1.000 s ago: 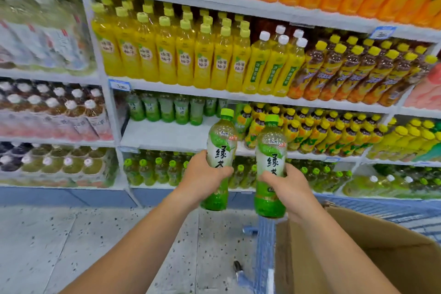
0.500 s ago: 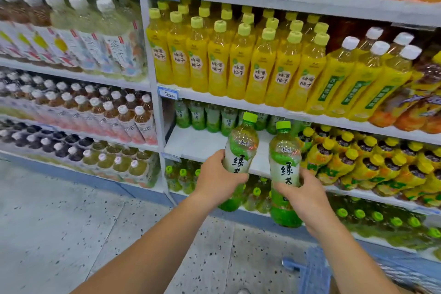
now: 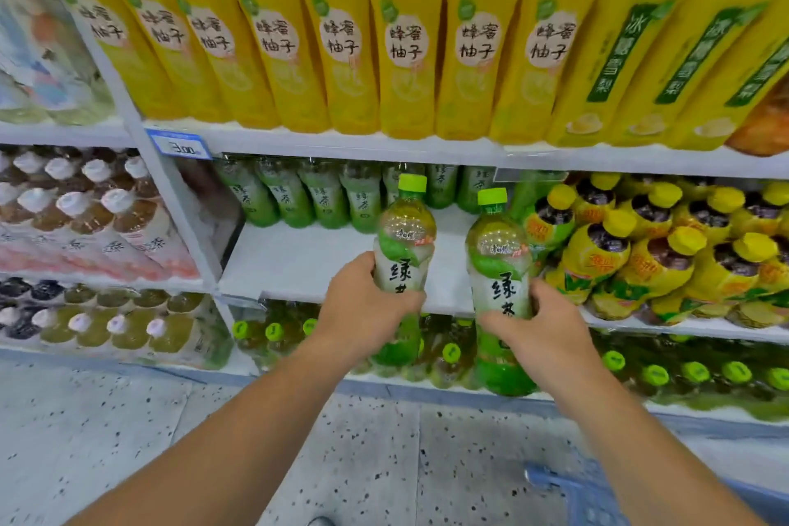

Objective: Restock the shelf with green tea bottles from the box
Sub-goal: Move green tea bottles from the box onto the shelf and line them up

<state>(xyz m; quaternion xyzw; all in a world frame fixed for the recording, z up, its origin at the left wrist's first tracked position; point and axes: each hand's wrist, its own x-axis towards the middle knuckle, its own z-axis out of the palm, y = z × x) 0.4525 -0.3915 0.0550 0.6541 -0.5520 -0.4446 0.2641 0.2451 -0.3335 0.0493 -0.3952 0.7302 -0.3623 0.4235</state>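
Two green tea bottles (image 3: 403, 252) upright | each grip closed around one | shelf (image 3: 299, 261) half-stocked

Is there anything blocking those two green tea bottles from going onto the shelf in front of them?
Nothing visible does. The left hand and right hand each hold a green tea bottle upright before the bare white shelf. Green tea bottles at the back and yellow-capped bottles on the right leave the front open.

Glossy clear plastic bottles (image 3: 403, 256)
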